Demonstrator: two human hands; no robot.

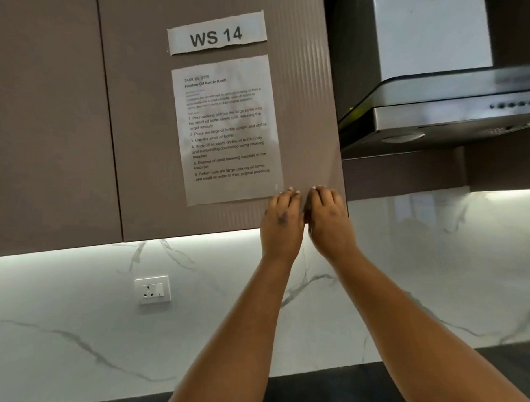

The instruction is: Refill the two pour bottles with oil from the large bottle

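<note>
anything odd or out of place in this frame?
No bottles in view. Both hands, left hand and right hand, are raised against the cabinet door. The WS 14 label has torn edges, and it and the instruction sheet hang tilted.

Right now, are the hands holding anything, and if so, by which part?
No object is held. Both hands, left and right, are raised side by side before the lower right corner of the cabinet door, fingers slightly bent; whether they touch it cannot be told.
</note>
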